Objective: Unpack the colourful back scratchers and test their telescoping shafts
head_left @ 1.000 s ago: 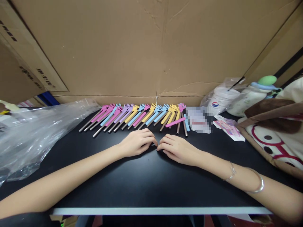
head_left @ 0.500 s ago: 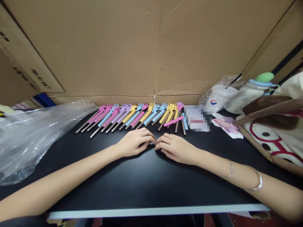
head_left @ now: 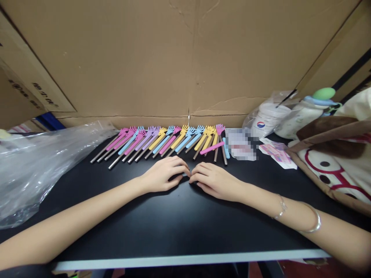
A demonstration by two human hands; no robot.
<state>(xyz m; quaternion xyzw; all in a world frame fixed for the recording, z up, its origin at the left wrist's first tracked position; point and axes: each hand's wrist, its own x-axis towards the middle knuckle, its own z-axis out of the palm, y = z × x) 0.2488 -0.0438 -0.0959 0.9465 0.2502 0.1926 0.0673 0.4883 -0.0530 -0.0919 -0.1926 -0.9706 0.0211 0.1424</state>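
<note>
My left hand [head_left: 166,173] rests on the black table [head_left: 174,224], fingers loosely bent and apart, with nothing visible in its grasp. Facing it, my right hand [head_left: 213,179] lies in the same way, its fingertips close to those of the left. A small pale patch shows between the two hands' fingertips; I cannot make out what it is. Just beyond the hands lies a long row of back scratchers [head_left: 156,141] with metal rods and pink, blue, purple and yellow claw heads and grips. One pink back-scratcher grip [head_left: 212,148] lies across others at the row's right end.
A clear plastic bag [head_left: 55,158] spreads over the left side. At the right are a blurred-out packet [head_left: 242,144], pink-printed papers [head_left: 276,152], a bagged Pepsi cup [head_left: 268,119], a bottle with a green top [head_left: 307,112] and a cartoon-print bag [head_left: 330,166]. Cardboard [head_left: 139,58] stands behind.
The view has shifted very slightly. Both hands stay in place on the table and the back scratchers lie as before.
</note>
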